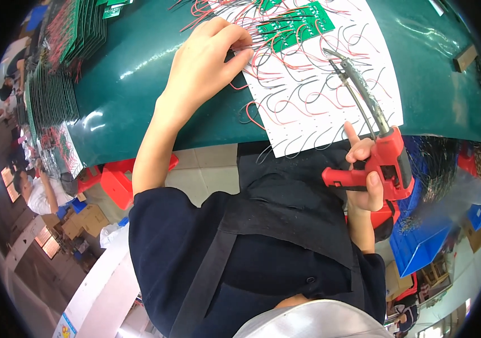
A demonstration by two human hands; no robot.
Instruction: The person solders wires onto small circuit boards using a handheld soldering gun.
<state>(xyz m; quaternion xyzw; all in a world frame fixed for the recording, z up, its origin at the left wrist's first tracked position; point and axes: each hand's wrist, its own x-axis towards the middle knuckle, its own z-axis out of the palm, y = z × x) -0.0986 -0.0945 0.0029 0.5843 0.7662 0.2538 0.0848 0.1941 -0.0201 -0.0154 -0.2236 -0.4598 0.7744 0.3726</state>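
Note:
My right hand (pixel 366 188) grips a red soldering gun (pixel 389 160) by its handle, with the index finger stretched out. The gun's metal tip and thin feed tube point up toward a green circuit board (pixel 296 29), apart from it. My left hand (pixel 206 59) is closed in a pinch at the board's left side, on thin red and black wires (pixel 254 42); the fingertips partly hide them. Under the board lies a white sheet (pixel 330 121) with rows of short red and black wires across it.
A green-topped table (pixel 122 101) bears the work. Upright stacks of green boards (pixel 54 96) with wires stand at the left. A small brown block (pixel 466 58) lies at the far right. Blue bins (pixel 420 245) and red stools (pixel 117 183) flank the table below; other people are farther left.

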